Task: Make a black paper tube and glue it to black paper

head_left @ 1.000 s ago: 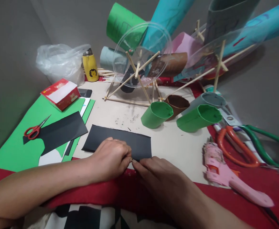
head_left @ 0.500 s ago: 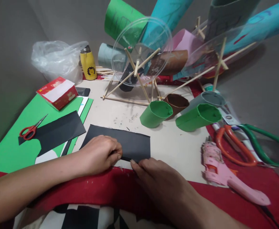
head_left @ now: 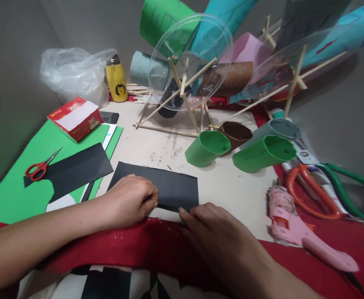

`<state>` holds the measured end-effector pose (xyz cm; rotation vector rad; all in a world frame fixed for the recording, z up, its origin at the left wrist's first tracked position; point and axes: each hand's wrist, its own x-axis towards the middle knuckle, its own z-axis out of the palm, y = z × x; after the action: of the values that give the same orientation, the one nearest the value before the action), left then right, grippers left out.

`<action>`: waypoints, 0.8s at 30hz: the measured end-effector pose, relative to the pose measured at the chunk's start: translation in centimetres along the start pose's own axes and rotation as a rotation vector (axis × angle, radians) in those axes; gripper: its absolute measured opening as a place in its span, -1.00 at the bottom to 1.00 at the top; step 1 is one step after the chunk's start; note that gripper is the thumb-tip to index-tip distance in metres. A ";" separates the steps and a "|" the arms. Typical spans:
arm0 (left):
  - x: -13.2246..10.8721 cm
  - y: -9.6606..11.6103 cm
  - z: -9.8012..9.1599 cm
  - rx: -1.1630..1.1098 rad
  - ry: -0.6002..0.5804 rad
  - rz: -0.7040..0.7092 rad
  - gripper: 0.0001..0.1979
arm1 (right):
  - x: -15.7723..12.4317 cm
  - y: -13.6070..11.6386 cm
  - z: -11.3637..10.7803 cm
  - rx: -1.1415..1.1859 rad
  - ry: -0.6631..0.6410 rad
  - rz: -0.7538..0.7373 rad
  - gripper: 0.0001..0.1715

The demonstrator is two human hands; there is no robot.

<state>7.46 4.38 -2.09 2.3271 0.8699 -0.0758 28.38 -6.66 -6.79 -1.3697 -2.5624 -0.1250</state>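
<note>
Left hand [head_left: 134, 199] pinching near edge of one black rectangular sheet [head_left: 174, 191]; right hand [head_left: 217, 228] touching it, fingers bunching, pinch unclear. Two green paper tubes [head_left: 202, 153] sitting beyond.

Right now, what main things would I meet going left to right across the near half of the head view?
Red-handled scissors, left hand, right hand, pink glue gun.
</note>
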 end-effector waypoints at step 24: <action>0.2 0.7 0.4 0.057 0.005 -0.090 -0.80 | 0.3 1.0 -2.1 0.212 0.047 0.051 -0.71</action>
<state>8.10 3.87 -2.05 2.3408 0.9874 -0.1341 29.39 -6.30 -4.69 -1.3340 -2.4196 0.1177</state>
